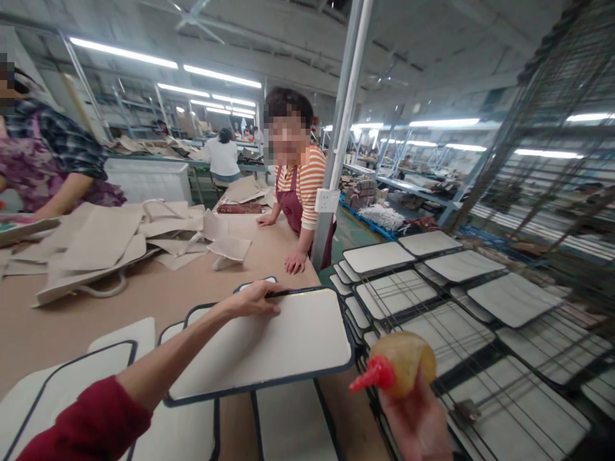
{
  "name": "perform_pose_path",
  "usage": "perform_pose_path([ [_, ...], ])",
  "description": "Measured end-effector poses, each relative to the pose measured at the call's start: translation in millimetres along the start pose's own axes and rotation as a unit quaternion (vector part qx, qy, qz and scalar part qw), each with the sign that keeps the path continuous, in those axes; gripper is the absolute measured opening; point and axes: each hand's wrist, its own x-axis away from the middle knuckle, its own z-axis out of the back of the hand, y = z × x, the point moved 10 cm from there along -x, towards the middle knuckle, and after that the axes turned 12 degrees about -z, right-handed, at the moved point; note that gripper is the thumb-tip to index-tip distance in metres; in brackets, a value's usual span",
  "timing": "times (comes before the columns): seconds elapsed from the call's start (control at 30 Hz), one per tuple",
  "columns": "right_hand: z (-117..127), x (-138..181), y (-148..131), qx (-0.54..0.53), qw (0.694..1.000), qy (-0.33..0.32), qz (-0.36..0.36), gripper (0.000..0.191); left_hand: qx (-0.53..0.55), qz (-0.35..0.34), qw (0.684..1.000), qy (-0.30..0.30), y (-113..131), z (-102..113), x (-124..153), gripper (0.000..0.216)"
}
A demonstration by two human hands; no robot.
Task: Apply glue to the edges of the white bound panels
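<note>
My left hand (257, 299) grips the far edge of a pale rectangular panel (269, 342) with rounded corners and a dark border, thumb on its upper face. The panel is held tilted above the table. In my right hand (417, 416) is a yellowish squeeze bottle (410, 362) with a red pointed nozzle, which points left toward the panel's right end without touching it. Beneath the held panel lie other pale panels (293, 416) with dark edging, partly hidden by it and by my left arm.
Wire racks (480, 339) carrying similar panels stand on the right. Beige bag pieces (103, 240) are heaped on the brown table (250, 253) at left. A co-worker in a striped top (312, 176) leans on the far edge beside a metal post (339, 128); another person (62, 153) works at left.
</note>
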Motion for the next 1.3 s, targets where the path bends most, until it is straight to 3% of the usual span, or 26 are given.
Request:
perform_pose_path([
  [0.07,-10.5,4.5,-33.9,-0.008,0.996,0.051,0.067,0.049,0.013,-0.004,1.000,-0.026,9.5,3.4,6.6,0.061],
  [0.13,-33.4,7.4,-65.0,0.016,0.990,0.047,0.132,0.051,0.023,-0.012,0.999,-0.046,20.3,5.3,10.9,0.058],
  [0.27,-67.1,10.7,-110.6,0.098,0.964,-0.002,0.249,0.053,0.050,-0.036,0.994,-0.086,39.7,2.4,14.3,0.051],
  [0.4,-74.9,13.7,-135.1,0.177,0.932,-0.041,0.315,0.043,0.070,-0.043,0.991,-0.101,53.6,-0.3,15.3,0.050],
  [0.77,-72.1,30.4,-161.6,0.217,0.919,-0.078,0.319,0.050,0.139,-0.014,0.979,-0.150,84.4,-20.4,14.0,0.050],
  [0.97,-63.3,31.6,-165.0,0.231,0.920,-0.090,0.304,0.053,0.166,0.009,0.976,-0.143,89.1,-23.4,10.3,0.054],
  [1.17,-62.5,35.9,-166.4,0.243,0.922,-0.099,0.286,0.042,0.180,0.009,0.973,-0.142,97.4,-24.3,11.6,0.049],
  [1.3,-61.8,39.6,-162.0,0.232,0.931,-0.101,0.263,0.053,0.181,-0.003,0.972,-0.148,102.2,-24.7,14.7,0.051],
])
